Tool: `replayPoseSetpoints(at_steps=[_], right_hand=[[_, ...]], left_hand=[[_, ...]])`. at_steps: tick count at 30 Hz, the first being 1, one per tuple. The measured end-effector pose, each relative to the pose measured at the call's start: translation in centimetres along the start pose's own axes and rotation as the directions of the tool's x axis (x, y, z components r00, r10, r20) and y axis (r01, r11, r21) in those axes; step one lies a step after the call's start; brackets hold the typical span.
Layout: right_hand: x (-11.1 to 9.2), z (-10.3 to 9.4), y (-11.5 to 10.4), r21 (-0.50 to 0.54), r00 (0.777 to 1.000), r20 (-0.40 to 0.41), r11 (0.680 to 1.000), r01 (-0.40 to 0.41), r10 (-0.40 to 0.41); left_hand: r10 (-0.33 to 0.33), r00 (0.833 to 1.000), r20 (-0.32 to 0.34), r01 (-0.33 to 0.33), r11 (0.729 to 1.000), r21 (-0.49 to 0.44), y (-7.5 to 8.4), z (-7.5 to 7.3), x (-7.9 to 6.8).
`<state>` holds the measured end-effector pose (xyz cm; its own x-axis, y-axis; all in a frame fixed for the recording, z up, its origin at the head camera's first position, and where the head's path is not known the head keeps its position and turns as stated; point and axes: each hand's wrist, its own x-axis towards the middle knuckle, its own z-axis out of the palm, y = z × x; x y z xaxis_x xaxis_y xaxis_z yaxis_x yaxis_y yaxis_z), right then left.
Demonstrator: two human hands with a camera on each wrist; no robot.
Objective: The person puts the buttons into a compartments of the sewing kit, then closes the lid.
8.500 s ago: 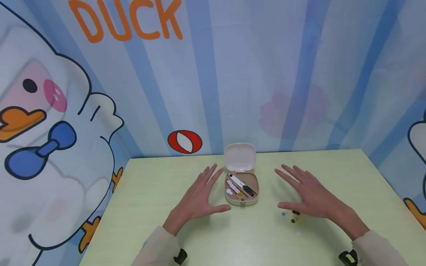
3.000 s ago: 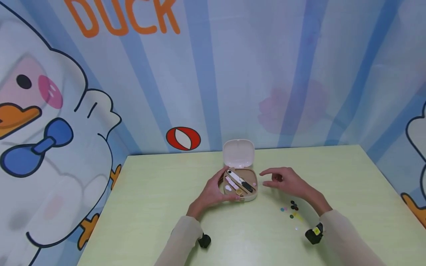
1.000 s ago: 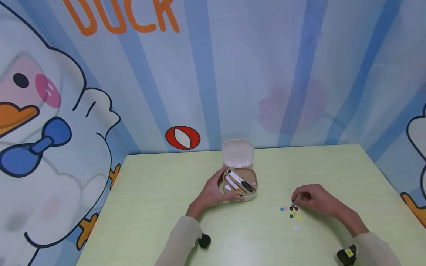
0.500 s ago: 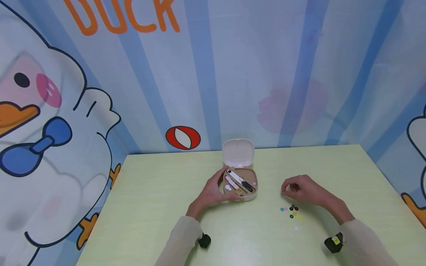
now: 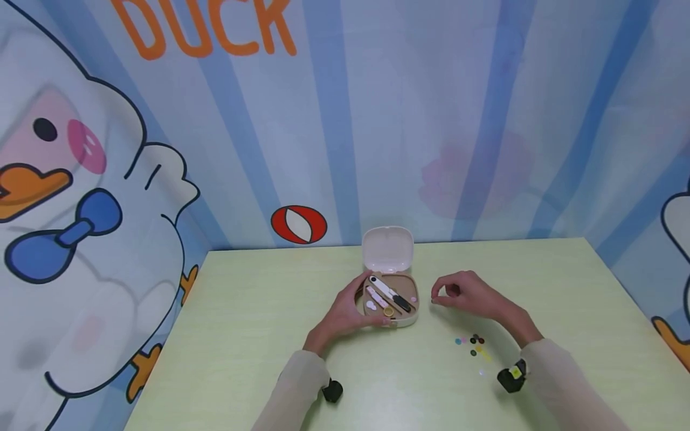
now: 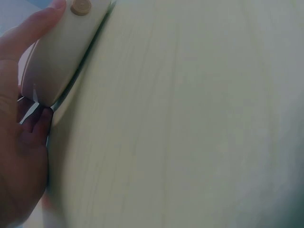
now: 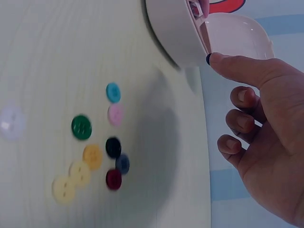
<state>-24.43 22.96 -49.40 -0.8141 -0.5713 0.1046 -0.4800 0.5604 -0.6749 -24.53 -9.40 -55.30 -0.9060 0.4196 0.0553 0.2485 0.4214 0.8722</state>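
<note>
An open sewing box stands near the back of the table, its pale lid raised. My left hand grips its left side, thumb along the front wall near the brown catch. Beside the box's right edge, my right hand pinches a small dark button between thumb and index finger; the other fingers curl in. Inside lie a white-and-black tool, a pink patterned piece, a gold ring-like piece, a white cloud-shaped piece and a small pink button.
Several loose buttons lie on the table in front of my right hand, among them a blue one, a green one, a dark red one and a whitish one. A printed curtain hangs behind the table.
My right hand, first open, has picked a dark button from the group and carried it left toward the box. A pink button now lies inside. My left hand has taken hold of the box.
</note>
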Motion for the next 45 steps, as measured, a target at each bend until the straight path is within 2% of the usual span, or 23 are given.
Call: replayPoseSetpoints(at_steps=[10, 16, 27, 38, 45], right_hand=[[2.8, 1.3, -0.9, 0.017, 0.999, -0.018, 1.000, -0.026, 0.027], [3.7, 2.0, -1.0, 0.014, 0.998, -0.025, 0.998, -0.056, 0.057], [4.4, 2.6, -1.2, 0.027, 0.995, -0.008, 0.995, -0.100, 0.100], [4.3, 2.9, -1.1, 0.048, 0.998, -0.007, 0.997, -0.061, 0.061], [3.9, 2.9, -1.0, 0.057, 0.997, -0.014, 0.996, -0.072, 0.073]], left_hand=[[-0.010, 1.000, -0.005, 0.010, 1.000, 0.009, -0.3, 0.1, 0.0], [-0.013, 1.000, -0.006, 0.013, 1.000, 0.015, -0.2, 0.1, 0.1], [-0.031, 0.999, -0.011, 0.031, 0.999, 0.025, 0.0, 0.2, 0.0], [-0.028, 1.000, -0.006, 0.028, 0.999, 0.038, -0.2, 0.2, 0.1], [-0.016, 1.000, -0.003, 0.016, 1.000, 0.013, -0.3, 0.1, 0.1]])
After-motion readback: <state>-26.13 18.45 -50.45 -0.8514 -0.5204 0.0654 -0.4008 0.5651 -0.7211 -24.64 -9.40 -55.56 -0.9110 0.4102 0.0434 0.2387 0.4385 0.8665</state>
